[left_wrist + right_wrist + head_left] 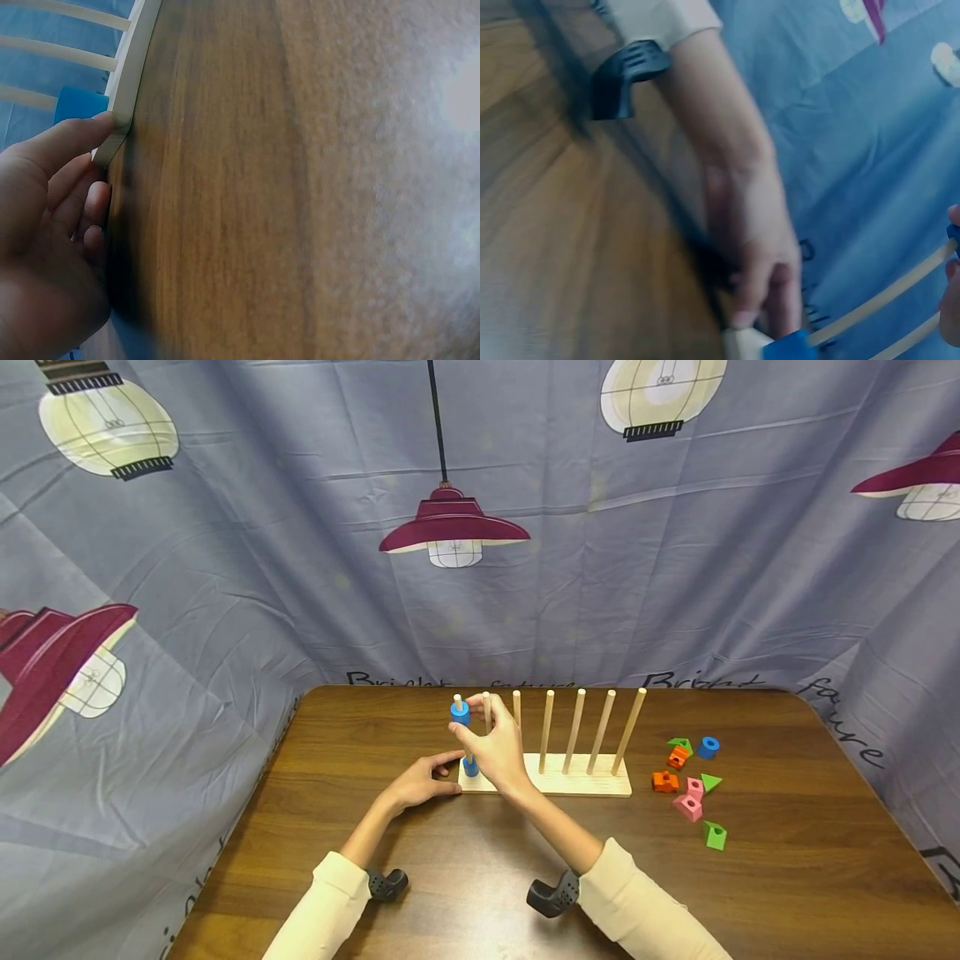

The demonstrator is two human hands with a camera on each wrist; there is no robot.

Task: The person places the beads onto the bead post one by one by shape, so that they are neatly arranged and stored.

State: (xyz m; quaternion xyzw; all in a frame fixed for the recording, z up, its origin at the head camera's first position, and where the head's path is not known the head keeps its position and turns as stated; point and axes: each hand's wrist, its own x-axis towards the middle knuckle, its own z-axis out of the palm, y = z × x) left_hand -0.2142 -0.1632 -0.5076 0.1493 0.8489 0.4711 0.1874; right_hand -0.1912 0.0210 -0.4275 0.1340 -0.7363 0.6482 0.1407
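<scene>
A wooden peg rack (577,782) with several upright dowels stands near the middle of the table. My right hand (495,752) pinches a blue cylinder block (460,715) around the top of the leftmost dowel, whose tip pokes out above it. Lower on that same dowel, a second blue cylinder (470,767) sits at the base. At the rack's left end my left hand (420,782) holds the base between thumb and fingers; in the left wrist view its thumb (82,135) lies against the front corner. Only fingertips of the right hand show at the right wrist view's edge.
Right of the rack lie loose blocks: a blue cylinder (708,747), orange pieces (665,782), pink pieces (688,807) and green triangular pieces (716,836). Behind the table hangs a grey-blue curtain (480,618) printed with lamps. Both wrists carry black devices (553,895).
</scene>
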